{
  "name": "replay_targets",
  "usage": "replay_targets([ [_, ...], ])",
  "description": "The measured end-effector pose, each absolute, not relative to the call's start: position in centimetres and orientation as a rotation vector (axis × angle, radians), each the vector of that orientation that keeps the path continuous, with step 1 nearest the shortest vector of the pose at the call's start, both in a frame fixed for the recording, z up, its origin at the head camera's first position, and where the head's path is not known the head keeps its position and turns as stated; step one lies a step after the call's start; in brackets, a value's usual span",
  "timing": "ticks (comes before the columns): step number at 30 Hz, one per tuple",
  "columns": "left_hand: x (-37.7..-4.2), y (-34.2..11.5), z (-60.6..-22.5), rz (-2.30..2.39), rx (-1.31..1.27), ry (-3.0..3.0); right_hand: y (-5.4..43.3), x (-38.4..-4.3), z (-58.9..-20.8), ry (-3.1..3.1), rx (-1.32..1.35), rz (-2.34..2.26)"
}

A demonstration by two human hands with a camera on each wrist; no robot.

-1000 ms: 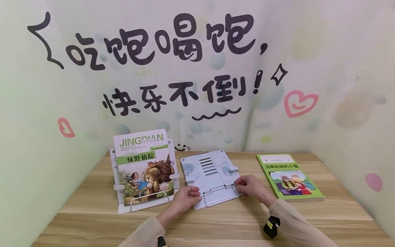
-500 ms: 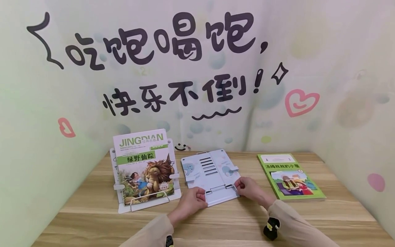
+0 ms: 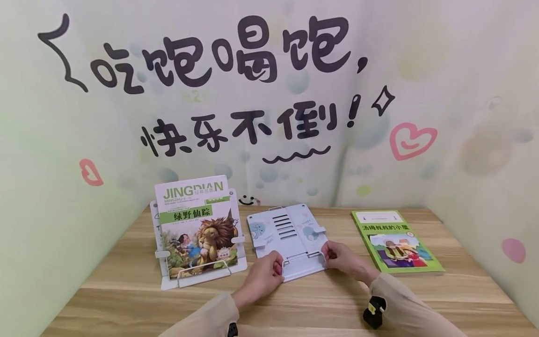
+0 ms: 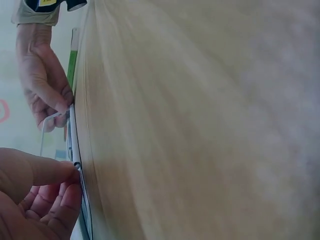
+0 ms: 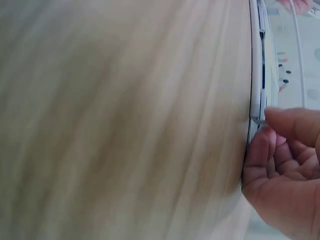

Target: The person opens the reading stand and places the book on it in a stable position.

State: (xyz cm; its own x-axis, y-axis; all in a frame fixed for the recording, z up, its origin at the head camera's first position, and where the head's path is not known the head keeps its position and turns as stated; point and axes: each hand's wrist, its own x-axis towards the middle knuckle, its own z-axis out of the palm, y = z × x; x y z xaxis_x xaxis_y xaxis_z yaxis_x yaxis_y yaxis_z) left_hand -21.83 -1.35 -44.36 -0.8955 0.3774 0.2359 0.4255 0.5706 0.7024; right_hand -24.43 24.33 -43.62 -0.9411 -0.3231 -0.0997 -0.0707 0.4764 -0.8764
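Pale blue, the stand [image 3: 291, 246] sat on the table [image 3: 303, 309] between the lion book [image 3: 198, 234] and the green book [image 3: 400, 243]. The left hand [image 3: 262, 276] and right hand [image 3: 345, 261] pinched its front corners, thumbs close to curled fingers, hiding the ends of its wire [image 5: 299, 50]. Each wrist view cut off its own hand.

On your wood-grain counter [image 3: 320, 304]: white bookstand [image 3: 170, 283] standing at your left, pale-blue bookstand [image 3: 295, 245] centre, green-covered book [image 3: 397, 241] flat at your right.
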Motion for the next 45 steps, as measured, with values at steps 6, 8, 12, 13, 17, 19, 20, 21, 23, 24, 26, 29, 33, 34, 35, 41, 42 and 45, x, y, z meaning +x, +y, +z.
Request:
replay_targets([
  [6, -22.4, -1.1, -44.3, -1.075, -0.843, -2.634, 25.1, -24.7, -43.3, 2.418, -0.402, -1.447],
  [8, -22.5, -1.2, -44.3, -1.111, -0.870, -2.632, 25.4, -24.8, -43.1, 2.416, -0.438, -1.425],
  [12, -22.8, -1.8, -44.0, -1.461, -0.751, -2.630, 26.2, -25.4, -42.5, 2.415, -0.419, -1.407],
  [13, -23.0, -2.0, -43.8, -1.569, -0.664, -2.598, 26.3, -25.7, -42.2, 2.425, -0.392, -1.436],
  [17, -24.1, -2.1, -42.6, -1.780, -0.302, -2.372, 26.2, -27.6, -41.2, 2.556, -0.175, -1.586],
  [19, -24.7, -1.9, -42.1, -1.792, -0.182, -2.315, 25.8, -28.7, -41.0, 2.647, -0.079, -1.614],
  [20, -25.0, -1.8, -42.0, -1.776, -0.136, -2.314, 25.6, -29.2, -40.9, 2.688, -0.025, -1.600],
  [21, -25.2, -1.6, -41.9, -1.766, -0.078, -2.331, 25.3, -29.7, -41.0, 2.719, 0.007, -1.580],
  [23, -25.6, -1.3, -41.9, -1.751, 0.012, -2.362, 24.8, -30.6, -41.2, 2.767, 0.073, -1.526],
  [24, -25.8, -1.2, -41.9, -1.756, 0.048, -2.371, 24.6, -31.0, -41.3, 2.778, 0.106, -1.503],
  [26, -26.2, -0.9, -42.1, -1.788, 0.115, -2.379, 24.3, -31.5, -41.6, 2.781, 0.139, -1.471],
  [29, -26.8, -0.6, -42.4, -1.866, 0.200, -2.368, 23.8, -31.9, -42.0, 2.756, 0.157, -1.470],
  [33, -27.4, -0.4, -42.9, -1.886, 0.301, -2.368, 23.4, -32.2, -42.4, 2.724, 0.127, -1.460],
  [34, -27.5, -0.3, -43.0, -1.877, 0.316, -2.368, 23.3, -32.3, -42.4, 2.724, 0.129, -1.448],
  [35, -27.6, -0.2, -43.1, -1.863, 0.321, -2.363, 23.3, -32.3, -42.5, 2.718, 0.131, -1.443],
  [41, -27.8, 0.1, -43.2, -1.906, 0.348, -2.322, 23.5, -32.7, -43.0, 2.676, 0.205, -1.477],
  [42, -27.8, 0.1, -43.1, -1.921, 0.363, -2.319, 23.6, -32.7, -43.1, 2.661, 0.219, -1.486],
  [45, -27.9, 0.2, -43.0, -1.948, 0.392, -2.309, 23.8, -32.7, -43.1, 2.610, 0.245, -1.516],
])
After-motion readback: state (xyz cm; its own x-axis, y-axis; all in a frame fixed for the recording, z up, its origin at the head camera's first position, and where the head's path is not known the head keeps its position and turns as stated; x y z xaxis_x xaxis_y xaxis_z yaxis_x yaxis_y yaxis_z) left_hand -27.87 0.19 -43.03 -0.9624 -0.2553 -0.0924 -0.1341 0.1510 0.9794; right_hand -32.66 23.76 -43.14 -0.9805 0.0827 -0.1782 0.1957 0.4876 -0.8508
